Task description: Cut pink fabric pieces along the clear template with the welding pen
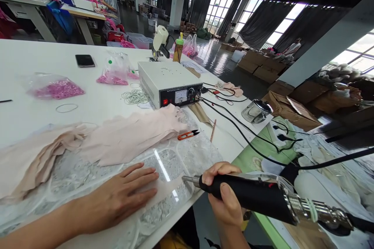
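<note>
My left hand (pixel 125 192) lies flat with outstretched fingers on a thin pale fabric piece (pixel 169 187), which rests on a glossy clear mat (pixel 191 159). In my right hand (pixel 226 194) is a black corded handpiece (pixel 248 196), its fingers wrapped round the grip. The handpiece's metal tip (pixel 189 179) points left and sits at the right end of that fabric; whether it touches is hard to tell. Beyond my hands, pale pink fabric pieces (pixel 131 134) are laid across the mat. Orange thread snips (pixel 188 135) lie at their right end.
A control box (pixel 175 78) with a dial stands mid-table, and black cables (pixel 248 128) run from it to the right. Behind are bags of pink pieces (pixel 58 87), a phone (pixel 84 60) and a bottle (pixel 178 48). A glass mug (pixel 257 111) stands by the right edge. A person (pixel 109 2) sits at a sewing machine.
</note>
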### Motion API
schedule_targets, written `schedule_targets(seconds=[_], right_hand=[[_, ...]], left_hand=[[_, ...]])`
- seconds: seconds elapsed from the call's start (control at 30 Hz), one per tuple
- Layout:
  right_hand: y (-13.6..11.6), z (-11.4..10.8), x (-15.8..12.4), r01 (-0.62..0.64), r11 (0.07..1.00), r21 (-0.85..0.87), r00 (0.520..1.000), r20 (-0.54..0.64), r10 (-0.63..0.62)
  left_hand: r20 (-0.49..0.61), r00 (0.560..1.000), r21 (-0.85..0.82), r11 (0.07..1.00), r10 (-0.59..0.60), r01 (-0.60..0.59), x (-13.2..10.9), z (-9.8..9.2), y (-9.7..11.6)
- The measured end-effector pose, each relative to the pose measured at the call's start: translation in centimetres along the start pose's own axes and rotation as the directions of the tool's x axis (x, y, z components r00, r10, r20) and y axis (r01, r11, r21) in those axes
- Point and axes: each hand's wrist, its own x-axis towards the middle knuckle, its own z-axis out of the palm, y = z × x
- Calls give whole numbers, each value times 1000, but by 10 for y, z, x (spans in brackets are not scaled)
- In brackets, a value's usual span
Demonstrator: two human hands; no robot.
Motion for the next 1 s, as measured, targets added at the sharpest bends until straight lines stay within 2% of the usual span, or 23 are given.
schedule_targets(seconds=[0.23,0.43,0.6,0.8,1.0], right_hand=[[14,-1,9,62,997,-35,998,-8,-62],[17,0,16,77,997,-5,997,4,-77],[21,1,15,74,997,-4,997,-27,-74],[26,1,18,84,996,-39,995,-46,-86],[23,0,17,79,996,-49,996,-31,-81]], left_hand=[[-62,997,-34,999,-36,34,14,3,-9],[27,1000,-38,999,0,1,27,-12,-16],[88,994,-57,997,59,-54,34,-16,-24],[112,989,-45,994,101,-97,36,-21,-35],[122,984,-40,992,127,-123,40,-23,-37]])
